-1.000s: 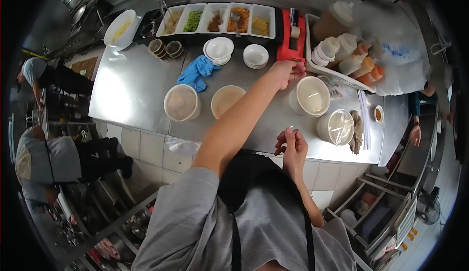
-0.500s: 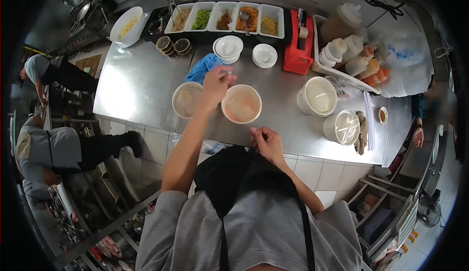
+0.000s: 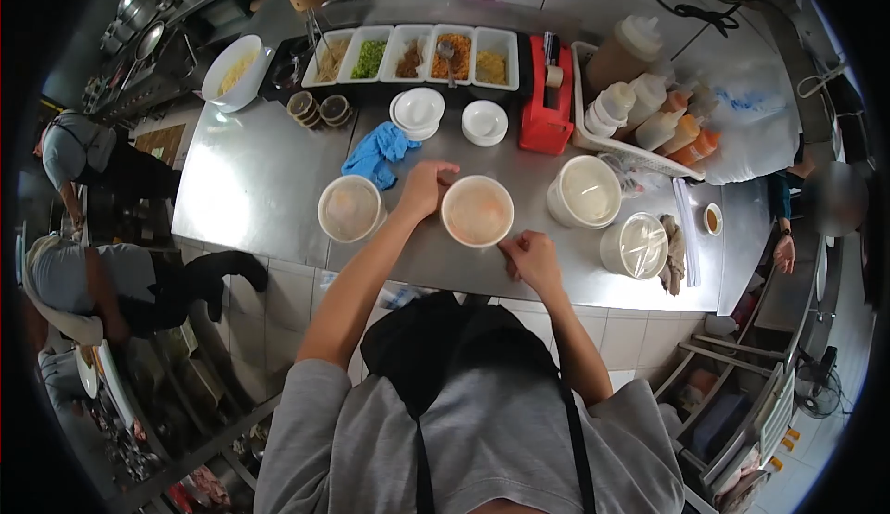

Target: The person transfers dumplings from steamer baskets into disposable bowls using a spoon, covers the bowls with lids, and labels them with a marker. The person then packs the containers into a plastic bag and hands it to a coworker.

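Note:
A round tub with a pale lid (image 3: 477,211) stands near the front edge of the steel table. My left hand (image 3: 425,191) is at its left side, fingers bent together; whatever they hold is too small to tell. Close to the tub's lower right side is my right hand (image 3: 532,258), its fingers curled and pressed together, their contents hidden. Another lidded tub (image 3: 350,209) stands to the left, below a crumpled blue cloth (image 3: 378,154). Behind the middle tub are small white bowls (image 3: 484,123) and a red tape dispenser (image 3: 547,106).
Food trays (image 3: 432,53) line the back. A white basket (image 3: 640,150) holds sauce bottles. Two lidded tubs (image 3: 590,192) (image 3: 636,245), a brown cloth (image 3: 674,256) and a sauce cup (image 3: 712,219) are right. Co-workers (image 3: 88,278) are left; another person's hand (image 3: 784,253) is far right.
My left hand has come from the tape dispenser leftward, over the tubs, and down beside the middle tub. That tub has shifted right, away from the left one. My right hand has come nearer to it.

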